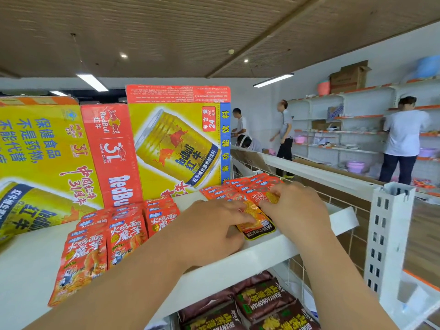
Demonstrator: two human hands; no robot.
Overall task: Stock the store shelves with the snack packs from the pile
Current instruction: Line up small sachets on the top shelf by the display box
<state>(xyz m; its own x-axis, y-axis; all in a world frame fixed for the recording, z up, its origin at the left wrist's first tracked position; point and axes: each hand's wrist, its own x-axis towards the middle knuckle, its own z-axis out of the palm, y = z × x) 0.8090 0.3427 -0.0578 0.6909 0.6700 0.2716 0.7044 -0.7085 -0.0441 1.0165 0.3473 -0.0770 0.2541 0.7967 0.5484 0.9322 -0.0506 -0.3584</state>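
On the white top shelf (262,248) an orange snack pack (258,221) with a black KONCHEW band lies near the front edge. My left hand (212,229) rests on its left side with fingers laid over it. Just right of that, my right hand (295,206) pinches the pack's upper end with curled fingertips. Behind the hands several matching orange packs (240,186) lie in overlapping rows. To the left, rows of red noodle-snack packs (100,244) lie flat on the same shelf.
Large Red Bull cartons (176,139) stand at the back of the shelf. Brown snack packs (259,303) fill the shelf below. A white slotted upright post (390,236) stands at the right. Three people (402,139) work at far wall shelves.
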